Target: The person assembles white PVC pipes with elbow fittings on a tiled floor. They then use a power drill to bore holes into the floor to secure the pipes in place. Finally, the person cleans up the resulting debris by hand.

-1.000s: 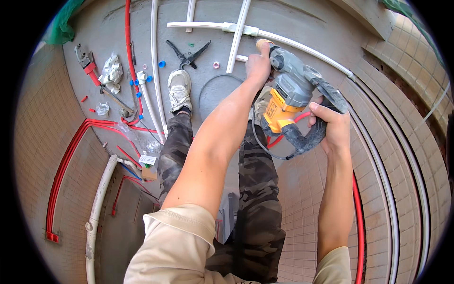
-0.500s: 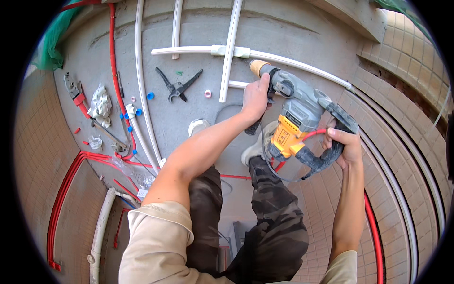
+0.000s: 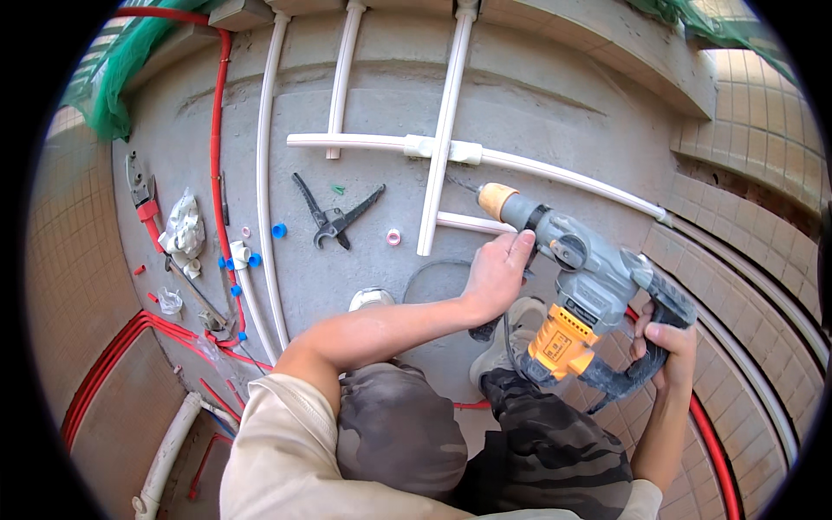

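A grey and yellow rotary hammer drill [image 3: 582, 269] is held between my two hands, its long bit pointing up and left at the white pipes. My left hand [image 3: 500, 276] is wrapped round the black side handle just behind the orange chuck collar. At the rear, my right hand [image 3: 666, 347] grips the black D-shaped handle; some of its fingers are hidden behind it. The bit's tip lies close to a white pipe [image 3: 444, 130] that crosses over a joined white pipe [image 3: 555, 176]; whether it touches anything I cannot tell.
Black-handled pipe cutters [image 3: 334, 217] lie on the concrete floor, with a pink ring [image 3: 393, 237] nearby. To the left are a red pipe [image 3: 217, 130], blue caps [image 3: 279, 230], a plastic bag of fittings [image 3: 184, 227] and a hammer [image 3: 204, 299]. Tiled walls stand on both sides.
The drill and both hands sit lower and farther right in view. The floor and pipes have also shifted down as the view tilted. The bit now shows ahead of the chuck.
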